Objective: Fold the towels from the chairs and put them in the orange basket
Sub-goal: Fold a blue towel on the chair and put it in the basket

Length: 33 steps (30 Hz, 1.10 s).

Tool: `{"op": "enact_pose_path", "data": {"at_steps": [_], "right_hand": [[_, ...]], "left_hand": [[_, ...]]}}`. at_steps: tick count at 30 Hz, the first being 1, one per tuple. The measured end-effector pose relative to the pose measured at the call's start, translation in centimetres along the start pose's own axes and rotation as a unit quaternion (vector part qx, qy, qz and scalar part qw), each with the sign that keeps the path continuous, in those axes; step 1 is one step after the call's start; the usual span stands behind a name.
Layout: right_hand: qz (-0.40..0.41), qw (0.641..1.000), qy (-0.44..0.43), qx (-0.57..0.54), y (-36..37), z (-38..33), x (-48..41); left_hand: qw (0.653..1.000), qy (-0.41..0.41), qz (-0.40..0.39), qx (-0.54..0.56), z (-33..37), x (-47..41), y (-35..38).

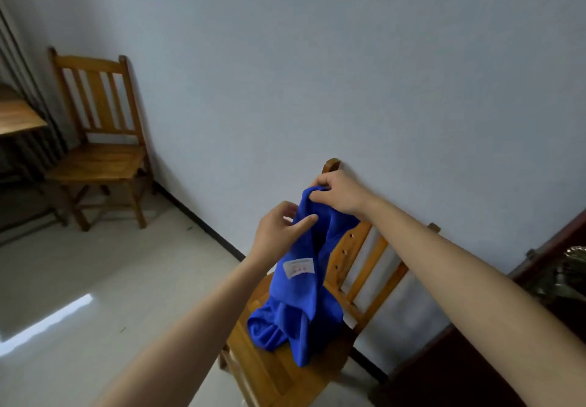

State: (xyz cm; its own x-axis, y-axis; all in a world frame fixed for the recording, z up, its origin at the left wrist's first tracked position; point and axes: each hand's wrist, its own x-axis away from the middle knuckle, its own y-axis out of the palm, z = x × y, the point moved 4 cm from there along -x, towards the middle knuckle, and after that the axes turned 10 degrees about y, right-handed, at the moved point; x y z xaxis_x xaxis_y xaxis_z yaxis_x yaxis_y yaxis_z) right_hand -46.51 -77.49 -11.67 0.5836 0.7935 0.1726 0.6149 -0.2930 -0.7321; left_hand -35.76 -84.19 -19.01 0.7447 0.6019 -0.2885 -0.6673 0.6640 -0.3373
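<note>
A blue towel [298, 295] with a white label hangs bunched above the seat of the near wooden chair [272, 371], its lower end resting on the seat. My right hand [339, 192] pinches the towel's top edge, up by the chair's back post. My left hand [280, 230] is just below and to the left, fingers and thumb closing on the towel's side edge. No orange basket is in view.
A second wooden chair [98, 159] with a bare seat stands against the wall at the far left, beside a wooden table edge [19, 118]. Dark wooden furniture [539, 280] stands at the right. Pale tiled floor [95, 280] lies between the chairs.
</note>
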Motion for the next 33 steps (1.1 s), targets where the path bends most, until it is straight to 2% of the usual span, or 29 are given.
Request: {"op": "enact_pose_path", "data": {"at_steps": [4,8,12,15,17,19,22,27,29,33], "right_hand": [[-0.026,0.999,-0.039,-0.017,0.1,-0.6,2.0],[-0.035,0.998,-0.039,-0.021,0.3,-0.6,3.0],[-0.043,0.998,-0.043,-0.002,0.7,-1.0,3.8],[-0.027,0.998,-0.056,0.017,1.2,-1.1,4.4],[-0.014,0.998,-0.058,0.011,1.4,-1.1,4.6],[-0.002,0.999,-0.053,0.01,1.3,-1.0,4.7],[0.0,0.999,-0.045,0.01,0.9,-0.5,4.9],[-0.001,0.999,-0.045,0.015,0.9,0.3,5.4],[0.012,0.999,-0.046,0.024,0.7,0.8,5.3],[0.052,0.997,-0.031,0.051,-0.7,2.8,5.0]], "left_hand": [[0.995,-0.026,0.038,-0.094,0.4,1.3,-0.9],[0.967,-0.066,0.041,-0.243,-0.6,2.9,-1.8],[0.945,-0.107,0.028,-0.307,-1.9,4.3,-2.7],[0.952,-0.104,0.041,-0.284,-2.1,4.4,-3.5],[0.983,-0.095,0.045,-0.149,-2.0,4.1,-3.5],[0.996,-0.082,0.028,-0.037,-1.6,4.1,-3.6],[0.995,-0.057,-0.016,-0.082,-1.1,4.4,-3.8],[0.958,-0.017,-0.027,-0.287,-1.3,5.3,-4.6],[0.956,-0.035,-0.022,-0.291,-2.2,5.9,-5.2],[0.97,-0.085,-0.022,-0.226,-4.6,6.8,-6.4]]}}
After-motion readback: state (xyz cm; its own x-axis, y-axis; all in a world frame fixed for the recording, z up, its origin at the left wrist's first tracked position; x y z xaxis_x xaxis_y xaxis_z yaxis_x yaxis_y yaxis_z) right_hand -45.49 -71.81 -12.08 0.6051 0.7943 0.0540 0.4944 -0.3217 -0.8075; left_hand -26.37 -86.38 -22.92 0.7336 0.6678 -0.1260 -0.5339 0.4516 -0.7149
